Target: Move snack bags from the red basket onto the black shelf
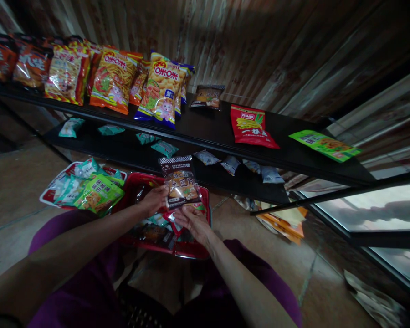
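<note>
A brown snack bag [181,182] with a clear front is held between both hands above a red basket [208,214]. My left hand [156,199] has its fingers closed on the bag's left edge. At the bag's lower edge, my right hand [194,222] pinches it near the corner. Inside the basket lie several more packets, among them a dark one [155,233] at the front; the hands and the bag hide part of the contents. A similar brown bag [207,96] lies on the upper shelf.
The black shelf [205,125] carries upright snack bags [114,79] on the left, a red packet [252,126] and a green packet [324,145] on the right. Small packets [164,148] lie on the lower shelf [222,180]. A tray [49,193] of packets stands left of the basket.
</note>
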Demonstrator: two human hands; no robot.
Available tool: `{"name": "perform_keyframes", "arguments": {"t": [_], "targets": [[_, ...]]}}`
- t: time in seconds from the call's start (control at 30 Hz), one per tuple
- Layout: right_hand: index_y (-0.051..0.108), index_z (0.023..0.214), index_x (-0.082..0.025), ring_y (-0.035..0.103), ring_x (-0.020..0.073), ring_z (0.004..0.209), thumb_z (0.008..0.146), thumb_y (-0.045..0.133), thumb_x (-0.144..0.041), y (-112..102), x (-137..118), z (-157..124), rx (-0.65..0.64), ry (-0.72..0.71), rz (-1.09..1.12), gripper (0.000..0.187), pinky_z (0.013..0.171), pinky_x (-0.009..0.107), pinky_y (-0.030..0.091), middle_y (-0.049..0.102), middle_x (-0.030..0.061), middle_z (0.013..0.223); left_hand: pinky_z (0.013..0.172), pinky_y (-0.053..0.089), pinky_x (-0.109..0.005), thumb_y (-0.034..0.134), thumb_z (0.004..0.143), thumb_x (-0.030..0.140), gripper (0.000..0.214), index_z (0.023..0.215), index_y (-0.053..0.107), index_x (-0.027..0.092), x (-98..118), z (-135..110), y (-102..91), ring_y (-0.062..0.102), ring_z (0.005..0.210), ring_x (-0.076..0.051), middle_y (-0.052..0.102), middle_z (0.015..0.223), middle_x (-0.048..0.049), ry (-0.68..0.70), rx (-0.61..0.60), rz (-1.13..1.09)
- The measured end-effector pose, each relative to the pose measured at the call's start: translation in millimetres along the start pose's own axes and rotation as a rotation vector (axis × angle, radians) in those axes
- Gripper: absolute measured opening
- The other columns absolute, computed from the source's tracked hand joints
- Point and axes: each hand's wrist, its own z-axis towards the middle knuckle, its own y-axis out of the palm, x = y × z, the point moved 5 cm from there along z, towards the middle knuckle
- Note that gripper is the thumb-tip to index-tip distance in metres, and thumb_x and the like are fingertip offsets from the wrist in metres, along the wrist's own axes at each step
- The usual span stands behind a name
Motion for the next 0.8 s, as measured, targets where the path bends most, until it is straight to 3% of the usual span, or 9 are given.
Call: {"name": "perform_keyframes", "arguments": {"t": [0.23,0.53,0.8], "targets": [[0.063,0.063,-0.015,0.071,0.0162,0.065,0.05,0.087,-0.024,7,3,-1,0.059,-0.046,0.054,0.029,0.065,0.024,0.059,0.072,0.0023,0.063,0.069,0.054,-0.031,0.053,0.088,0.017,0.013,0.096,0.06,0.011,-6,-5,3.9,0.068,0.071,-0.018,0.07,0.08,-0.0091,-0.038,0.017,-0.021],[0.064,0.063,-0.014,0.071,0.0184,0.064,0.049,0.088,-0.026,16,-8,-8,0.007,-0.057,0.087,0.03,0.062,0.026,0.058,0.071,0.0025,0.062,0.058,0.053,-0.026,0.053,0.086,0.011,0.01,0.086,0.062,0.006,-11,0,0.3,0.067,0.061,-0.017,0.07,0.076,-0.0119,-0.096,-0.043,-0.116],[0.064,0.067,-0.015,0.071,0.0177,0.065,0.058,0.083,-0.033,19,-9,-10,-0.051,-0.12,-0.021,0.028,0.062,0.026,0.057,0.072,0.0042,0.066,0.057,0.055,-0.03,0.046,0.088,0.01,0.014,0.088,0.059,0.007,-8,-2,-1.6,0.068,0.062,-0.018,0.069,0.076,-0.0118,-0.112,-0.028,-0.099]]}}
